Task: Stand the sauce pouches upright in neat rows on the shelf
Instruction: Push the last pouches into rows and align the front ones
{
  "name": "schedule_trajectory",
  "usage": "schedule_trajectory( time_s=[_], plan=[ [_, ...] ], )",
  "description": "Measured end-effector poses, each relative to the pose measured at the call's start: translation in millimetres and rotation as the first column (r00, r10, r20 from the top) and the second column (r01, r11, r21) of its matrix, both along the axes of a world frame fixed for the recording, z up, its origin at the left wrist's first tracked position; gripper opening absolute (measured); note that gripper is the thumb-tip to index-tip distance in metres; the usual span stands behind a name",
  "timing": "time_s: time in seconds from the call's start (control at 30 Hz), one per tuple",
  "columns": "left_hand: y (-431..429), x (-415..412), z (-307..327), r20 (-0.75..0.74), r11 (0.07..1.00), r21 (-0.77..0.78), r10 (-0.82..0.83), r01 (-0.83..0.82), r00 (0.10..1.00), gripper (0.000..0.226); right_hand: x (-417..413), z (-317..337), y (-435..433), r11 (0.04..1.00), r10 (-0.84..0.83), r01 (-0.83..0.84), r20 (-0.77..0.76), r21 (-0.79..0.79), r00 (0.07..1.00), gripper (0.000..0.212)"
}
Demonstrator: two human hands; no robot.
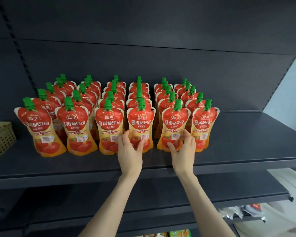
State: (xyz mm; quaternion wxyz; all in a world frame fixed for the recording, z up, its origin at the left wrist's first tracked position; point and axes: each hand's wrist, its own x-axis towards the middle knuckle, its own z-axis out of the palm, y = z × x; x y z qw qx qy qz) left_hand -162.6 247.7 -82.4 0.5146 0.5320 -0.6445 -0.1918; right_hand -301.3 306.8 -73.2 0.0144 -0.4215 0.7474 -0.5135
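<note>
Head view.

1. Shelf (246, 144): dark metal, with a dark back panel (143, 48) behind it at 12 o'clock.
2. Sauce pouches (109, 124): red and orange with green screw caps. All stand upright on the shelf in six rows, several deep, running from the front toward 12 o'clock. The block sits centre-left on the shelf, and the front pouches form a line across it.
3. Fourth front pouch (140, 120): counted from the 9 o'clock end. It is upright with its base on the shelf.
4. Fifth front pouch (175, 122): just beside item 3 at its 3 o'clock, upright, base on the shelf.
5. Left hand (129, 151): reaches in from 6 o'clock. Its fingers (125, 134) curl round the 9 o'clock edge of the fourth front pouch and the thumb lies on its face, so it grips the lower half.
6. Right hand (184, 151): also from 6 o'clock. It grips the fifth front pouch low down, fingers wrapped round its 3 o'clock edge and thumb across the front.
7. Woven basket (0, 139): tan, on the shelf at the far 9 o'clock edge, apart from the pouches.
8. Lower shelf (161, 190): at 6 o'clock, beneath the hands.
9. Loose packets (237, 212): at 5 o'clock, too blurred to identify.
</note>
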Motion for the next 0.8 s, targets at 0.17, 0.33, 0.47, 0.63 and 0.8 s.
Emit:
schedule_trajectory(
  time_s=[0.17,0.33,0.47,0.63,0.8],
  plan=[
    [0.2,0.2,-1.0,-0.005,1.000,0.008,0.005,-0.005,1.000,0.054,-1.4,-0.3,-2.3,1.000,0.004,-0.004,0.007,-0.006,1.000,0.063],
    [1.5,0.1,-3.5,-0.006,1.000,0.009,0.004,-0.004,1.000,0.052,-1.5,-0.6,-3.7,1.000,0.014,-0.014,0.005,-0.022,1.000,0.061],
    [2.8,0.7,-3.5,-0.007,1.000,0.007,0.008,-0.008,1.000,0.052,-1.4,-1.2,-3.9,1.000,0.013,-0.013,0.005,-0.026,1.000,0.060],
    [3.9,0.6,-3.1,0.008,1.000,0.006,0.013,-0.013,1.000,0.053,-2.0,-2.8,-3.7,1.000,0.012,-0.012,0.001,-0.028,1.000,0.061],
    [6.0,2.2,-2.8,0.028,1.000,0.017,0.009,-0.009,1.000,0.055,-3.7,-4.7,-0.8,1.000,-0.001,0.001,0.000,-0.020,1.000,0.065]
  ],
)
